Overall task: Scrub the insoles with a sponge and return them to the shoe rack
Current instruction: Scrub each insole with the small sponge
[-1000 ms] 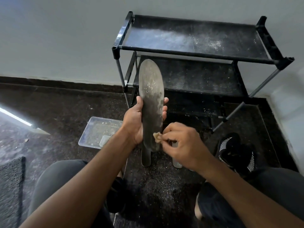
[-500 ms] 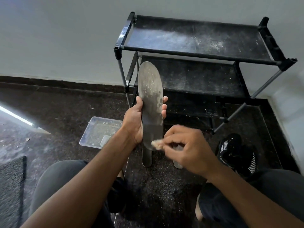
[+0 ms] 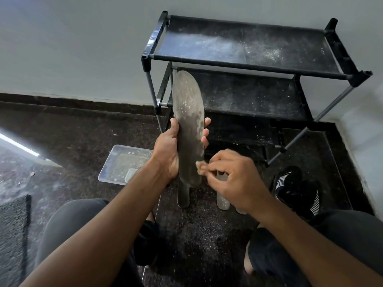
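A long grey insole (image 3: 187, 121), speckled with white powder, stands upright in my left hand (image 3: 169, 154), which grips it around the middle. My right hand (image 3: 234, 179) pinches a small tan sponge (image 3: 199, 167) against the insole's lower right edge, near the heel. Two more grey insoles lie on the dark floor below my hands, one (image 3: 183, 196) under the held insole and one (image 3: 222, 200) partly hidden by my right hand. The black shoe rack (image 3: 248, 65) stands behind, its shelves dusted white.
A clear plastic tray (image 3: 122, 162) with powdery residue sits on the floor to the left. A black shoe with white stripes (image 3: 296, 191) lies at the right by the rack. A dark mat (image 3: 12, 224) is at far left. My knees frame the bottom.
My right hand with the sponge has slid a little down and right along the insole's heel end. The left hand keeps the same grip.
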`<action>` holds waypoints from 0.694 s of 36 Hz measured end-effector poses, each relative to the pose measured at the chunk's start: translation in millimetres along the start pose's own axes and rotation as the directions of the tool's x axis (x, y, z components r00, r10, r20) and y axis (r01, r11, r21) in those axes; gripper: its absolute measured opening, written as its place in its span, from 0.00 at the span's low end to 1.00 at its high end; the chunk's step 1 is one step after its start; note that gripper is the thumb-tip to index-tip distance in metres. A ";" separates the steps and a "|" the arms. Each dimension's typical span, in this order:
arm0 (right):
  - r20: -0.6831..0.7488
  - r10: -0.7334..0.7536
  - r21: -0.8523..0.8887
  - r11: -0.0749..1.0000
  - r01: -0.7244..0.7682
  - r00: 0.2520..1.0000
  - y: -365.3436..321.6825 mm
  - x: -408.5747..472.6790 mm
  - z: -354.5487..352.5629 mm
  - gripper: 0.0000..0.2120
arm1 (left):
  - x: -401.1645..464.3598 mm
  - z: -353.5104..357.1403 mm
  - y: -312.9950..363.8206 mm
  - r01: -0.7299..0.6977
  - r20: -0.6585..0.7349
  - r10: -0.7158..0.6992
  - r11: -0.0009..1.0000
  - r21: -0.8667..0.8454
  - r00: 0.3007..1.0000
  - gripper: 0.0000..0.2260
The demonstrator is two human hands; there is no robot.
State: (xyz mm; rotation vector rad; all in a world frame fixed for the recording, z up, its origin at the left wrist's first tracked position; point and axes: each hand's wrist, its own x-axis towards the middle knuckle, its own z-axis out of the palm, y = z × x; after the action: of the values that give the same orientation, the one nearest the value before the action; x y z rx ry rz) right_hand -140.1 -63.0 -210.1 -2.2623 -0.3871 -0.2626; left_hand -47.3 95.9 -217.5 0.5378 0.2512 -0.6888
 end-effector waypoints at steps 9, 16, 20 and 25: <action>-0.042 0.016 0.125 0.992 -0.011 0.999 -3.0 3.2 -5.2 0.07 | 1.5 -0.3 -2.6 -0.006 -0.005 0.006 1.000 -0.002 1.000 0.34; 0.120 -0.038 0.087 0.996 0.028 0.992 -7.4 -2.1 4.1 0.03 | 2.7 -1.7 -2.8 -0.022 -0.058 0.021 1.000 -0.006 0.998 0.34; -0.016 -0.038 0.089 0.995 0.039 0.999 -3.3 6.3 -1.2 0.08 | 3.3 -0.3 -5.1 -0.039 -0.053 0.042 0.998 0.054 0.998 0.34; 0.022 -0.118 -0.025 0.993 0.119 0.993 -1.8 8.4 13.4 0.07 | 3.2 1.8 -7.4 -0.013 -0.046 0.014 1.000 0.015 0.999 0.33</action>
State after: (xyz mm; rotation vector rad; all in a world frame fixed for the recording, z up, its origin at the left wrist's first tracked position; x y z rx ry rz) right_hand -132.1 -50.1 -215.0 -2.2729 -0.5329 -0.3075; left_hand -49.7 88.4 -220.1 0.5690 0.2854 -0.6663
